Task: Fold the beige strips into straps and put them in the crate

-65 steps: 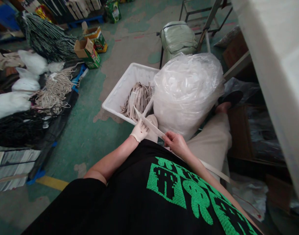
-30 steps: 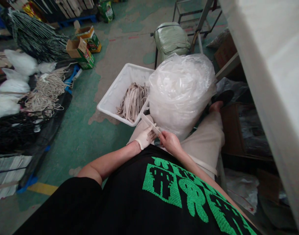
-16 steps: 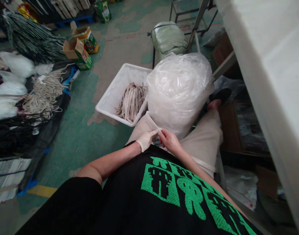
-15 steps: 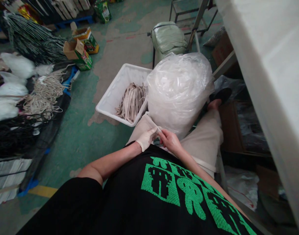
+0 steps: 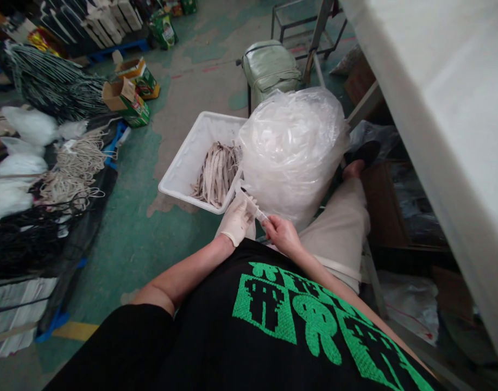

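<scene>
My right hand is bare and pinches the near end of a pale, flat strip above my lap. On my left hand is a thin whitish glove; its fingers are closed on the same strip, farther along towards the tub. The strip's exact kind is hard to make out, and my fingers partly hide it. Just beyond my left hand stands a white plastic tub holding a bundle of beige flat straps. A large clear plastic bag with whitish contents bulges in front of my right hand.
A white-topped table runs along the right, with boxes and bags under it. Behind the big bag sits a pale green wrapped bundle. To the left are coiled beige cords, dark green cords and open cartons.
My left hand has shifted away from my right, left and towards the tub, so more of the strip shows between them. My right hand keeps its pinch. The view has tilted slightly.
</scene>
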`<state>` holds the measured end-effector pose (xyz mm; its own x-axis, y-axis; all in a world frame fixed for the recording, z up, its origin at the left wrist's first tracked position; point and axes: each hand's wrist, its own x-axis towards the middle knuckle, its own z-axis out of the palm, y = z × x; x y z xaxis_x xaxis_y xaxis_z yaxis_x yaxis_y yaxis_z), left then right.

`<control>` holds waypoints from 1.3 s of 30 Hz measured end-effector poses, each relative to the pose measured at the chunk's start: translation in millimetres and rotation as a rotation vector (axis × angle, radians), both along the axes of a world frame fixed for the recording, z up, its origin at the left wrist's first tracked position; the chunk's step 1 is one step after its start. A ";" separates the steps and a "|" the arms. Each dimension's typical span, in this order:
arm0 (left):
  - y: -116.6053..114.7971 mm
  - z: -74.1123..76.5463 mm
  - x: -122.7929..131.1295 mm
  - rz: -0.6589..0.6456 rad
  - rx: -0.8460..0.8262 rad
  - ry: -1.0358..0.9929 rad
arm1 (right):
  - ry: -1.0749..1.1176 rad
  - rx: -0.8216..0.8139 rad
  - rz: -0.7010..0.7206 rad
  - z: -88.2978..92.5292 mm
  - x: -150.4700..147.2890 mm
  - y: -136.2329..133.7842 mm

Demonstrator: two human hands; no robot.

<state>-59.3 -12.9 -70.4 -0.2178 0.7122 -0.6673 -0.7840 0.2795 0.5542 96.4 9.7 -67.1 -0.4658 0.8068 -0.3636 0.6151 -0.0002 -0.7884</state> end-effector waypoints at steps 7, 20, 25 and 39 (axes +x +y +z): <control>-0.5 -5.3 1.8 -0.052 -0.047 -0.044 | 0.014 0.014 -0.010 2.2 -0.4 -0.6; 7.1 -7.1 -2.9 0.023 0.040 0.085 | 0.036 0.000 0.121 10.3 -1.0 7.0; 12.9 -4.0 -9.5 0.089 -0.033 0.104 | 0.009 -0.090 0.155 12.4 12.5 2.7; -1.4 -2.6 14.3 -0.071 0.120 0.093 | -0.061 0.139 0.061 21.4 -9.3 8.5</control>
